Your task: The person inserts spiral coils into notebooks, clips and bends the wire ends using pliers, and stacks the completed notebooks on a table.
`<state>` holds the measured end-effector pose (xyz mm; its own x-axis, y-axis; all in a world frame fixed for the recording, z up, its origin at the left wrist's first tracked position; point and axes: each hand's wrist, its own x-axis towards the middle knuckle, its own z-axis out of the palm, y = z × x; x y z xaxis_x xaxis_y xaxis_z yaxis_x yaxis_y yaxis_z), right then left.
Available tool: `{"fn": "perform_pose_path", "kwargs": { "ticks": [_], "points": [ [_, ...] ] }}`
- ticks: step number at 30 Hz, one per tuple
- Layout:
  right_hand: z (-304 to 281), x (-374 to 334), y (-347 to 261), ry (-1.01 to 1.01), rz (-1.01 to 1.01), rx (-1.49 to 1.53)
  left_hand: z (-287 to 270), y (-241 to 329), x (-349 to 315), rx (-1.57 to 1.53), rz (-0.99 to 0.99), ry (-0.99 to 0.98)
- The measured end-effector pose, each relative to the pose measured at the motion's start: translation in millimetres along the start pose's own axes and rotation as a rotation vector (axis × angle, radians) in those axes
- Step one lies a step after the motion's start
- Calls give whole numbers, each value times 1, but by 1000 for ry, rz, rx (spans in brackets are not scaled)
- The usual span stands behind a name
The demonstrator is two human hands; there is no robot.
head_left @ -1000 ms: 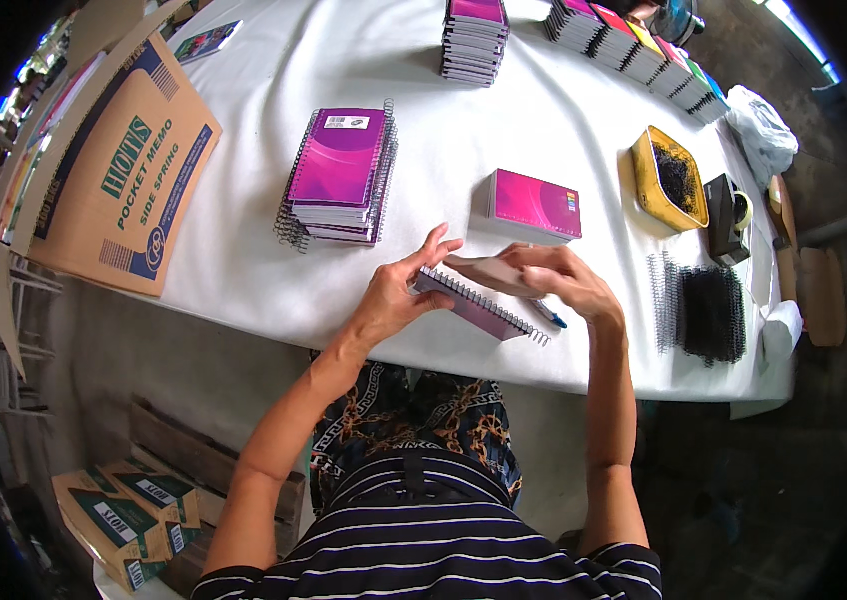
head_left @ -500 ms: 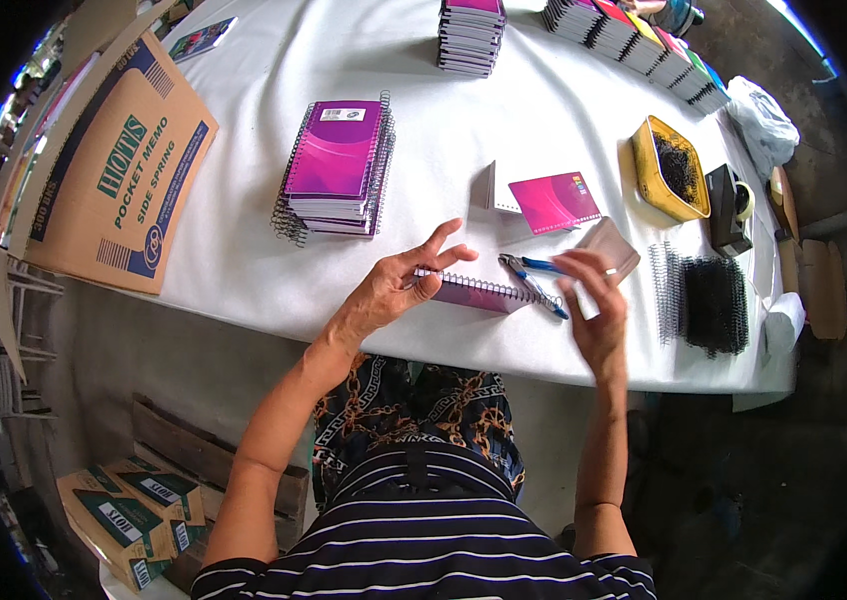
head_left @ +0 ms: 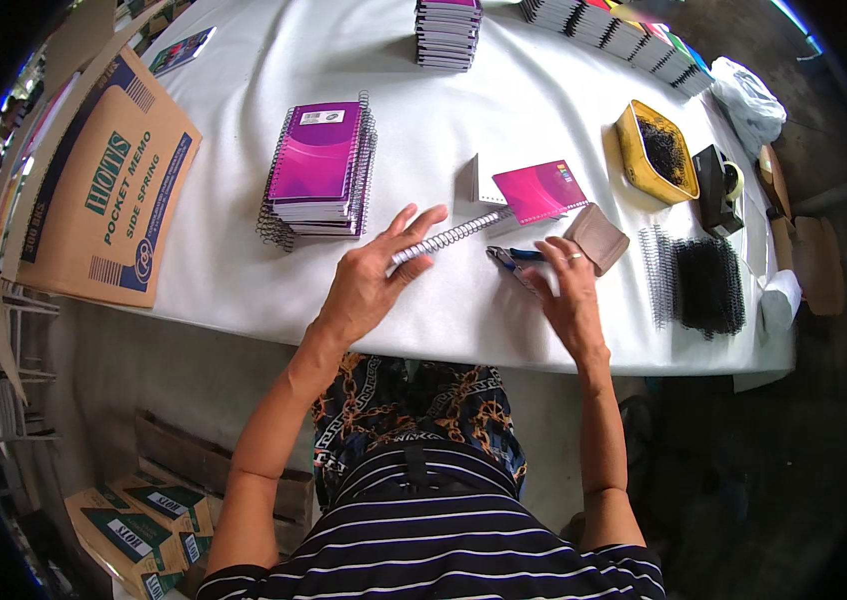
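My left hand [head_left: 372, 272] grips one end of a small spiral notebook [head_left: 444, 241] between thumb and fingers. The notebook stands on edge with its wire coil upward, slanting away to the right. My right hand [head_left: 569, 290] is over blue-handled pliers [head_left: 506, 257] on the white table. Its thumb and fingers are apart around the handles, which they partly hide. Beyond the notebook's far end lie a loose purple cover [head_left: 541, 191] and a pale upright folded piece [head_left: 484, 178]. A brown rectangular block [head_left: 599, 240] rests beside my right fingers.
A stack of purple spiral notebooks [head_left: 316, 165] stands left of centre, near a large cardboard box [head_left: 109, 185]. To the right are a yellow tub [head_left: 682, 185] of black pieces, a tape dispenser [head_left: 719, 190] and black wire coils [head_left: 709, 287]. More notebook stacks [head_left: 447, 35] stand farther back.
The notebook in my left hand has turned, its far end swinging away from me and its coil now facing up. My right hand has come down leftward onto the pliers.
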<state>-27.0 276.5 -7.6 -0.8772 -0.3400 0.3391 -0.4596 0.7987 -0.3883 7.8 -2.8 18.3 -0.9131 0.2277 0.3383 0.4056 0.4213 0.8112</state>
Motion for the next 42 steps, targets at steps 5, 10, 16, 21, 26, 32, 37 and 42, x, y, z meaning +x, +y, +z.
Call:
{"fn": "perform_pose_path", "kwargs": {
  "ticks": [5, 10, 16, 21, 26, 32, 37, 42],
  "points": [
    [23, -16, 11, 8, -104, -350, 40, -13, -18, 630, 81, 27],
    [-1, -35, -54, -52, 114, 146, 54, -11, -25, 756, 19, 61],
    [-4, -37, -84, -21, -118, 32, 58, -8, -24, 701, -12, 93],
    [-5, -37, -81, -14, -158, 21, 58, -2, -21, 672, -19, 117],
    [-22, -16, -70, -691, 463, 877, 51, 7, -21, 715, 32, 157],
    [-49, 5, -47, -522, 185, 684, 20, 33, -8, 874, 147, 262],
    [-31, 1, -20, -229, -89, 48, -54, 28, 36, 1076, 155, 403],
    [-43, 28, -11, -98, -34, 75, -86, -2, 30, 990, -284, 49]
  ]
}}
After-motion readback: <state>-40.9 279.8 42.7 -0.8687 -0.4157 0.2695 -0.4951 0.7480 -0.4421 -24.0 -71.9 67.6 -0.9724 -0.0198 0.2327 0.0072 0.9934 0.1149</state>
